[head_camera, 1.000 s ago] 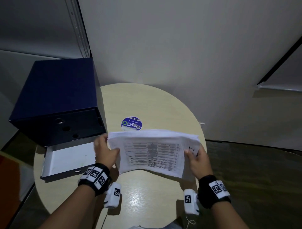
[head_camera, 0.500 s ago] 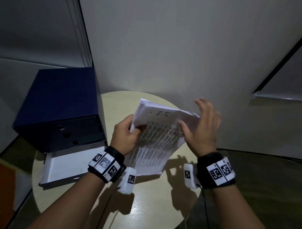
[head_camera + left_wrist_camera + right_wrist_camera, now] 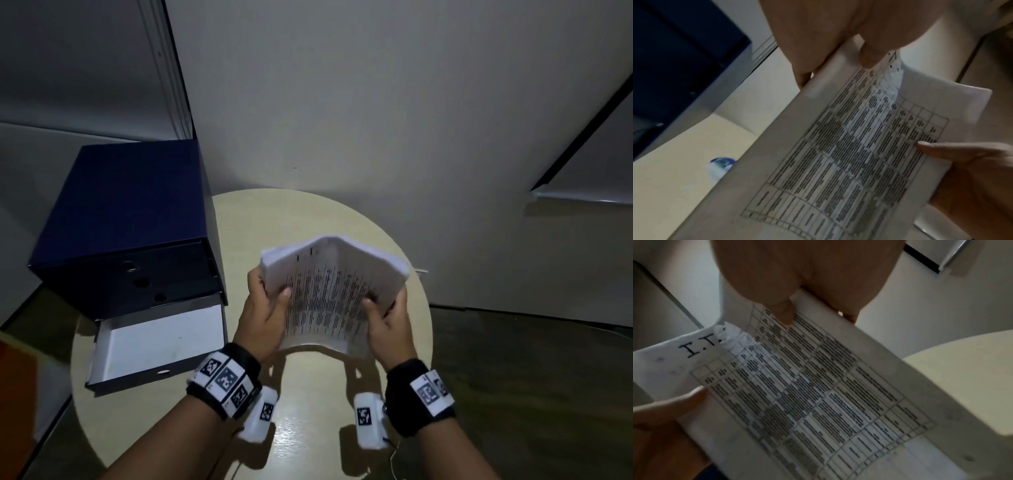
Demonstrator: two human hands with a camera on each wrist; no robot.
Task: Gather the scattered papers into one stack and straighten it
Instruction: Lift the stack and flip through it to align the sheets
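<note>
A stack of white papers with a printed table on its top sheet stands on end above the round table, bowed in the middle. My left hand grips its left long edge, thumb on the printed face. My right hand grips the right long edge the same way. In the left wrist view the stack of papers fills the frame, with my left hand at the top and the right thumb lower right. The right wrist view shows the stack of papers under my right hand.
A dark blue box stands at the table's left, its white-lined drawer pulled open toward me. A round blue and white sticker lies on the tabletop behind the stack. A grey wall rises just behind the table.
The stack has turned from lying crosswise to standing on end. My right hand, open and off the papers half a second ago, now grips the right edge again.
</note>
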